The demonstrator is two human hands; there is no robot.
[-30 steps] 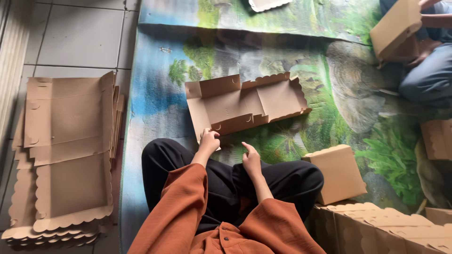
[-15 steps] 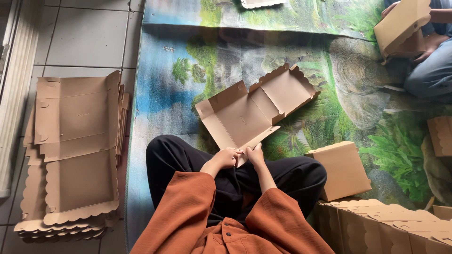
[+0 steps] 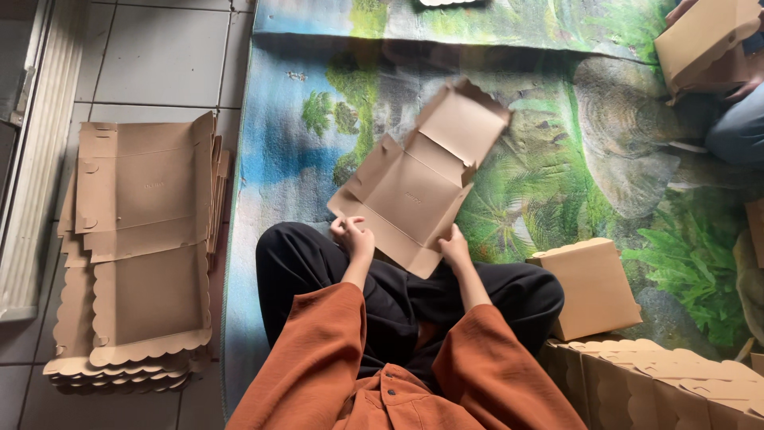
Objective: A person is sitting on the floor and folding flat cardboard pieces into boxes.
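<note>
You sit cross-legged on a printed mat showing palm trees and blue water, holding a partly folded brown cardboard box blank above your knees. Your left hand grips the blank's near left edge, fingers closed on the cardboard; your right hand pinches its near right corner, fingers closed on it too. The blank tilts away from you, its scalloped lid flap pointing toward the upper right and its side walls half raised, the far end slightly blurred.

To your left, on the grey tiled floor, a stack of flat box blanks lies just beside the mat's edge, the upper sheets shifted off the lower ones, scalloped edges showing at the near end. To your right, a closed cardboard box rests on the mat just beside your right knee. Nearer still at the lower right, a row of finished boxes stands close together, touching that closed box.

At the upper right, another person's hand holds a further brown box, with a blue-clad leg below it, well apart from your own hands. Your orange sleeves and black trousers fill the lower middle of the view.
</note>
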